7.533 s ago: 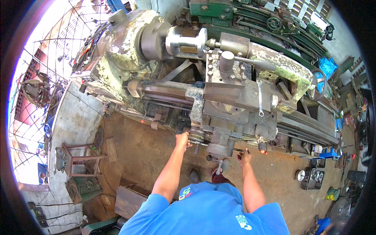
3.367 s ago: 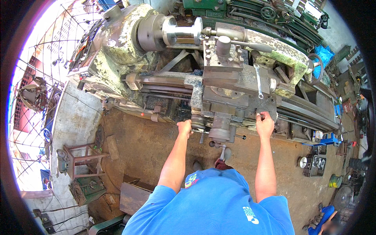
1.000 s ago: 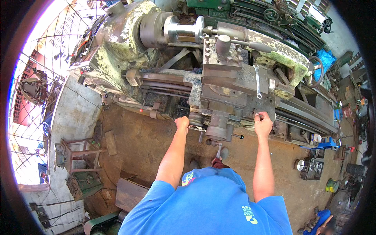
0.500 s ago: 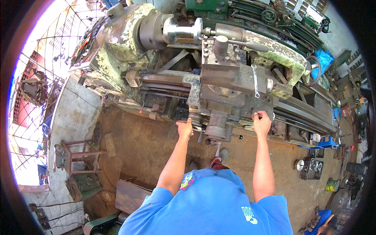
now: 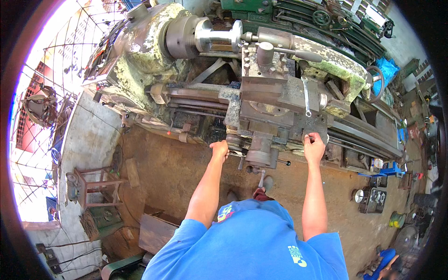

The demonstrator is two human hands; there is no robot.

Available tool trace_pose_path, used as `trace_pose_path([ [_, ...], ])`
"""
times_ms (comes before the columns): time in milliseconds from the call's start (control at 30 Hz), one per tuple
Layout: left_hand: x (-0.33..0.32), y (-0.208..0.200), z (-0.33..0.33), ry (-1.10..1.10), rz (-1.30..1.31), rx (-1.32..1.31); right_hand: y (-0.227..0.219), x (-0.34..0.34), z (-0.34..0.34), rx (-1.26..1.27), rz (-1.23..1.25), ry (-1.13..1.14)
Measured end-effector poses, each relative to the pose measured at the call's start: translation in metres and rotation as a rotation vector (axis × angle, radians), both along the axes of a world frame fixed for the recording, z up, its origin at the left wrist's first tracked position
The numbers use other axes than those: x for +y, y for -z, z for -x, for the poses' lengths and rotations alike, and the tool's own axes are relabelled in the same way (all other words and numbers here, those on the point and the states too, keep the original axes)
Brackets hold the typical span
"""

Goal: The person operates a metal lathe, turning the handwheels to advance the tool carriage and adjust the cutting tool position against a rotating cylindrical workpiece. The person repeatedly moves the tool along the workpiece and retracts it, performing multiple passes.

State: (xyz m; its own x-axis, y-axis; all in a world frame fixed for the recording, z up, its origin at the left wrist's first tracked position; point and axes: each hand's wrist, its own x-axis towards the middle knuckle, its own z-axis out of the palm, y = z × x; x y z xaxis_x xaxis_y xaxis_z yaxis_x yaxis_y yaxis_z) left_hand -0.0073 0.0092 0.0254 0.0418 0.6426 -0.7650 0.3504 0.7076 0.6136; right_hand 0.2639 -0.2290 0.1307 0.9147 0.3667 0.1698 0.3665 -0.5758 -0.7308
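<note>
Fingers of the left hand (image 5: 219, 150) curl shut on the handwheel (image 5: 232, 149) at the front of the lathe carriage (image 5: 275, 114); those of the right hand (image 5: 313, 147) close over a small crank (image 5: 309, 136) on the carriage's right front edge, though how firmly I cannot tell. The carriage sits partway along the bed, its tool post (image 5: 261, 63) just right of the chuck (image 5: 184, 37), which grips a bright steel workpiece (image 5: 219, 36). A wrench (image 5: 305, 95) lies loose on top of the carriage. Judging by this, the bar is mounted and the tool brought close, but no chips or cut show, so the machining itself seems not yet begun. Below the carriage spreads a rusty brown floor (image 5: 168, 182); left of it a metal stool (image 5: 93, 186) stands by a concrete wall, and behind it lies a second, green lathe (image 5: 298, 14). Right of it, small tins and parts litter the ground.
</note>
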Motion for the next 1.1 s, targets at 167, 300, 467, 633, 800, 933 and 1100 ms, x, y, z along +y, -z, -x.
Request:
trace_pose_path([
  [167,0.002,0.007,0.003,0.008,-0.007,0.013,0.001,0.0,0.001,-0.029,-0.001,-0.007],
  [300,0.005,0.012,0.004,0.068,-0.027,0.024,0.001,0.001,0.001,-0.035,-0.01,-0.016],
  [467,0.003,0.006,0.005,0.032,-0.025,0.043,0.001,0.002,0.0,-0.038,-0.009,-0.018],
  [633,0.003,0.003,0.006,0.042,-0.037,0.047,0.002,0.001,0.0,-0.044,0.005,-0.011],
  [800,0.006,0.006,0.007,0.053,-0.019,0.062,0.003,0.001,0.0,-0.041,-0.007,-0.004],
  [933,0.007,0.007,0.009,0.049,-0.006,0.053,0.003,0.002,0.0,-0.039,0.004,0.0],
  [1100,0.008,0.011,0.009,0.023,-0.037,0.048,0.003,0.002,0.0,-0.01,-0.011,0.0],
])
